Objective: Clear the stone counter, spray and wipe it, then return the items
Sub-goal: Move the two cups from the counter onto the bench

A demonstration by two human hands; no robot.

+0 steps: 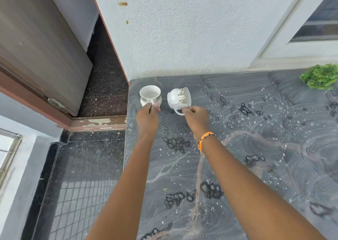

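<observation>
Two white cups with gold trim are at the far left corner of the grey stone counter [256, 148]. The left cup [149, 95] stands upright near the counter's edge, and my left hand [147, 119] grips its handle. The right cup [178, 98] is tilted with its mouth turned to the right, held by its handle in my right hand [196, 119]. The counter's surface shows wet swirl marks, streaks and patches of soap bubbles.
A small green plant [320, 76] sits at the counter's far right. A textured white wall [182, 29] backs the counter, with a window frame [301, 38] at right. Left of the counter the drop leads to a dark speckled floor [87, 166] and a door [36, 47].
</observation>
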